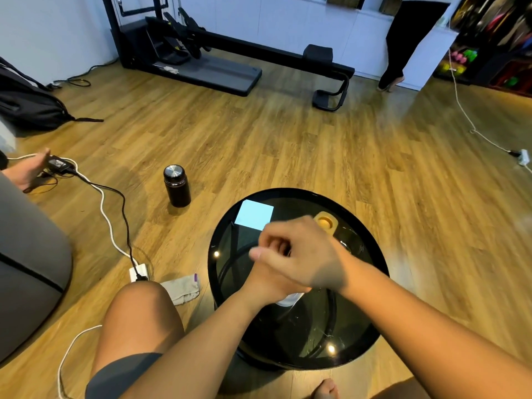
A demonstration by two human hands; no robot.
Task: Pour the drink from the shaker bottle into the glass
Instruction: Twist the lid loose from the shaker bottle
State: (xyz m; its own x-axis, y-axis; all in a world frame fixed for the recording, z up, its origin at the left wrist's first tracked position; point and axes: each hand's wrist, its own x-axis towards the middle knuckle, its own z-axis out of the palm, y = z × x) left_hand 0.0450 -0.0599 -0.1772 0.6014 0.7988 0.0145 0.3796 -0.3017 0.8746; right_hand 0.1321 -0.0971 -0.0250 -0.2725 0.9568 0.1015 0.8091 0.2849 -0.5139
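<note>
The shaker bottle (290, 299) stands on the round black glass table (371, 321); only a pale strip of its lower body shows beneath my hands. My left hand (266, 282) wraps around the bottle from the left. My right hand (302, 254) is closed over the bottle's top, fingers curled and thumb pointing left, hiding the lid. A clear glass (351, 248) stands on the table just right of and behind my right wrist, and only part of its rim shows.
A light blue paper square (254, 214) and a small wooden holder with an orange centre (326, 222) lie at the table's far side. On the floor are a black flask (176, 185), cables, a white power strip (138, 272) and a grey cloth (182, 288). My knee (138, 309) is left of the table.
</note>
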